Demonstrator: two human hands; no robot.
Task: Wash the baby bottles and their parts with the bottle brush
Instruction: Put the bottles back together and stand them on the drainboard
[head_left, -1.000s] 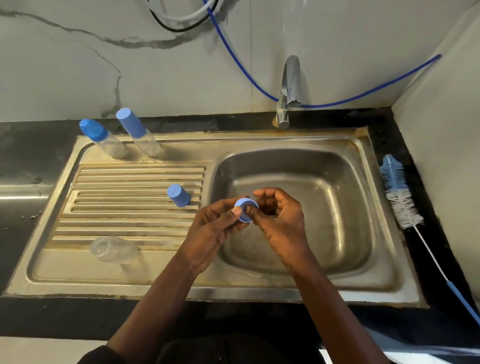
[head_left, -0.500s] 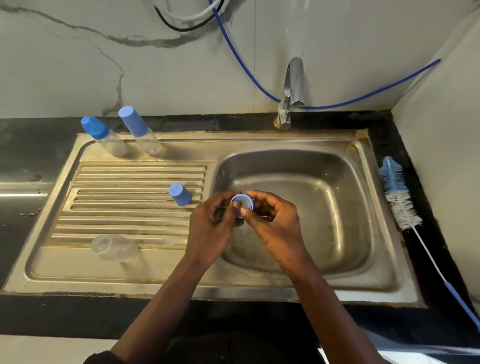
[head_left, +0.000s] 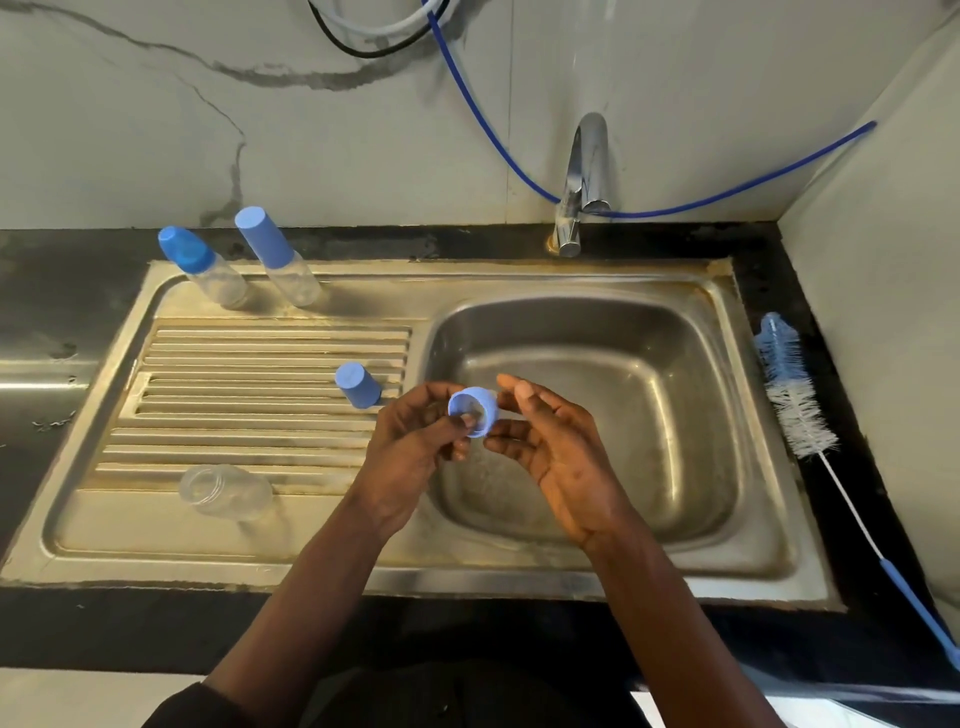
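**Blue ring in hand over the sink**

Blue bottle ring (head_left: 474, 410) above the left edge of the sink (head_left: 727, 415) basin, open side towards the camera. Pinched by the left hand (head_left: 415, 447), fingers (head_left: 457, 423) curled round its near rim. Right hand (head_left: 558, 457) just beside it, fingers spread and relaxed, tips at the ring's far side; touching or not, cannot tell.

On the ribbed drainboard just left of the hands, a blue cap (head_left: 358, 385), closed end up. At the drainboard's front, an open clear bottle (head_left: 226, 491) on its side. At its back, two capped bottles (head_left: 208, 270), standing. On the black bench (head_left: 779, 280) right of the sink, well apart from the hands, the bottle brush (head_left: 795, 395), bristles towards the wall.
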